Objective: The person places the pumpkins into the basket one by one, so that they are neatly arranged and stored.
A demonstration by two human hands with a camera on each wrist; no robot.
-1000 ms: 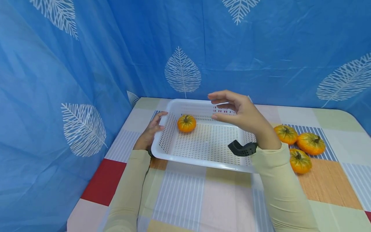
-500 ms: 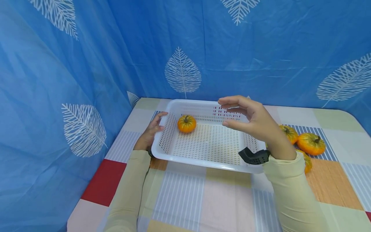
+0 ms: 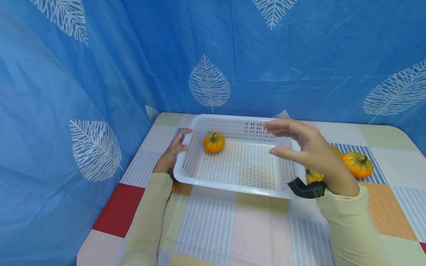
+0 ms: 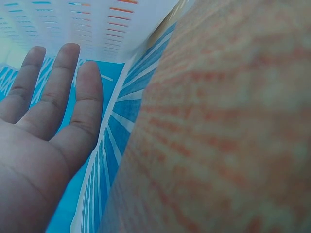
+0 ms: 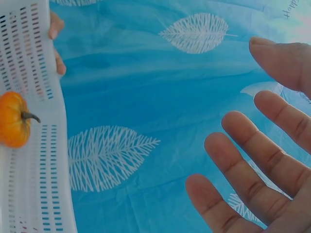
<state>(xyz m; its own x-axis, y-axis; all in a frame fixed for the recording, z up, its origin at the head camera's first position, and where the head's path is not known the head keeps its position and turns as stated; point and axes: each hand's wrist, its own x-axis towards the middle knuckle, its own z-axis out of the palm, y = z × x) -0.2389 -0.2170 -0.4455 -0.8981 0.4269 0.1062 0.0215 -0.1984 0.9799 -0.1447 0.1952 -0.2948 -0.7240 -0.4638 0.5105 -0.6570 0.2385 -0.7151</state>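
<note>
A white perforated plastic basket [image 3: 239, 189] stands on the table, with one small orange pumpkin [image 3: 214, 142] inside near its left end. At the basket's left side my left hand [image 3: 171, 152] touches the rim with thumb and fingers. In the left wrist view its fingers [image 4: 90, 104] look fairly straight against the outer wall. Over the basket's right end hovers my right hand [image 3: 304, 146], thumb and fingers spread apart around nothing. Beyond that hand lie more pumpkins: one [image 3: 357, 164] in plain sight, others [image 3: 314, 176] partly hidden by the hand and wrist.
A patchwork-patterned cloth [image 3: 259, 229] covers the table. Blue curtain [image 3: 286, 55] with white leaf prints hangs behind and along the left side. A black wrist-worn device [image 3: 307, 188] sticks out under my right wrist, close to the basket's right corner.
My right hand has moved right and somewhat nearer me, from above the basket's middle toward its right end, now covering part of the right-hand pumpkins. The left hand, basket and inside pumpkin stay put.
</note>
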